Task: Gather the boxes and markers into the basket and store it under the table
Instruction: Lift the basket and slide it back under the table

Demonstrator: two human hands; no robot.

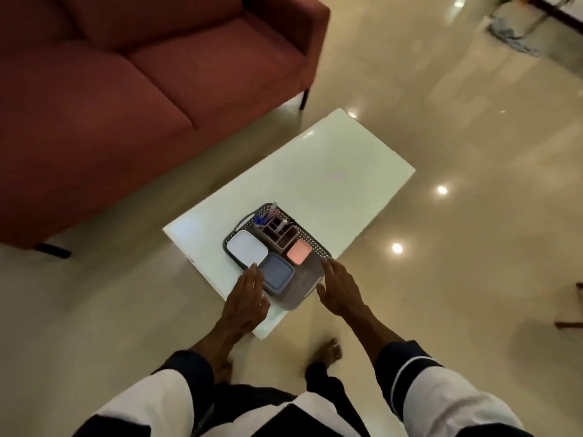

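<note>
A grey perforated basket (310, 247) sits on the near end of the low white table (331, 171). Inside it lie a white-lidded box (247, 249), a blue box (277, 273) and a small pink box (299, 252). A pink organiser (277, 230) at the back of the basket holds markers (268, 214). My left hand (247, 298) hovers flat at the basket's near left corner, its fingertips by the white and blue boxes. At the basket's right edge is my right hand (339, 287), fingers spread. Both hands hold nothing.
A dark red sofa (126, 89) fills the upper left, close to the table's left side. Glossy beige floor (473, 279) surrounds the table. My bare feet (329, 350) stand just before the table's near corner. A wooden furniture piece (575, 307) shows at the right edge.
</note>
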